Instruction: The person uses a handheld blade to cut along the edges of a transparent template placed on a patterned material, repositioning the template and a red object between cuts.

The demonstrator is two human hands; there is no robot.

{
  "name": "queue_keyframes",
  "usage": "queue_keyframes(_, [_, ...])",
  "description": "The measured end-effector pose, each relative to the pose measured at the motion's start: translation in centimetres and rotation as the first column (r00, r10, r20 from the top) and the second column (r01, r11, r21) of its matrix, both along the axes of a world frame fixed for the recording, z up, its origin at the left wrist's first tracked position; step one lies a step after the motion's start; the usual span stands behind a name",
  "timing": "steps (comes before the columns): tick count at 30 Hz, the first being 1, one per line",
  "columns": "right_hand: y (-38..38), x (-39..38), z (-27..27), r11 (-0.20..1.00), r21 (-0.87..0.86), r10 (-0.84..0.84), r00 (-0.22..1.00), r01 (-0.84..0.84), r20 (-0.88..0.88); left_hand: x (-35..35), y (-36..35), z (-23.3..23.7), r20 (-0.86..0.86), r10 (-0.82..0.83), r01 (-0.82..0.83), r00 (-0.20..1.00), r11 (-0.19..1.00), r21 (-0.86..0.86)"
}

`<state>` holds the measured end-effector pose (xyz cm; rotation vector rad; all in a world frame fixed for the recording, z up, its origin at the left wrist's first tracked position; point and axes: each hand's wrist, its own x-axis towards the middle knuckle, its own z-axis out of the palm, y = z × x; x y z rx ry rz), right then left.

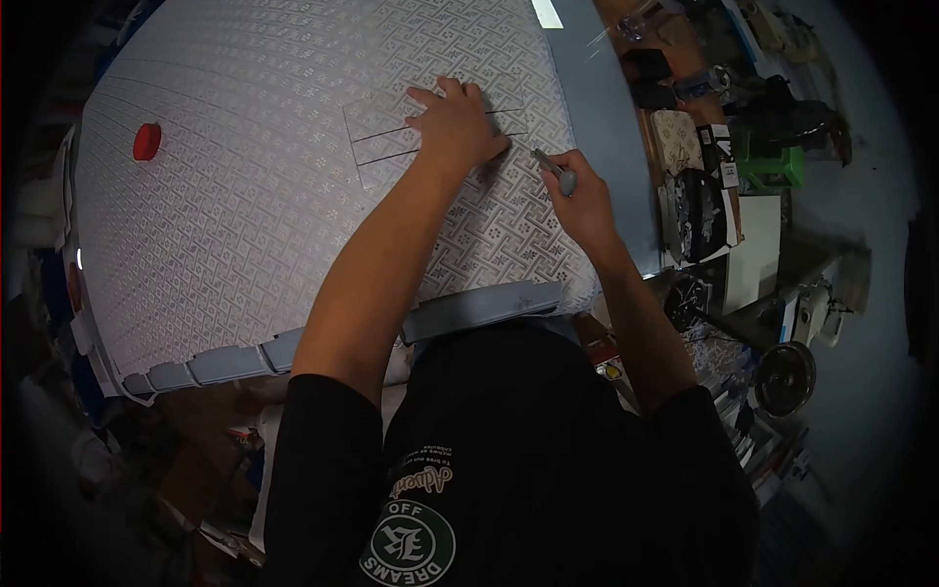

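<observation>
Silvery patterned fabric (245, 196) covers the large table. A clear rectangular template (377, 166) with dark parallel lines lies on it, and my left hand (458, 122) presses flat on the template with its fingers spread. Just to the right, my right hand (579, 196) is closed around a grey pen-like tool (555, 171). The tool's tip points up and left, close to the template's right side; whether it touches the fabric I cannot tell.
A red round object (147, 142) sits on the fabric at the left. Grey edging (489, 305) runs along the near side. Beyond the table's grey right border (611, 147) are a cluttered shelf, a green stool (773, 168) and a dark round object (785, 379).
</observation>
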<state>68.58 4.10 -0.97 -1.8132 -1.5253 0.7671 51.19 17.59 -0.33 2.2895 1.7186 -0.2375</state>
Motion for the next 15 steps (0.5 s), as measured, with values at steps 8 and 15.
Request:
queue_keyframes(8, [0.6, -0.4, 0.8, 0.999, -0.048, -0.013, 0.995, 0.018, 0.101, 0.2, -0.1, 1.1, 0.005, -0.005, 0.005, 1.0, 0.999, -0.034])
queue_keyframes(15, [1.5, -0.8, 2.6, 0.981, -0.193, 0.031, 0.99, -0.003, 0.141, 0.6, 0.3, 0.9, -0.049, -0.014, 0.011, 0.999, 0.998, -0.061])
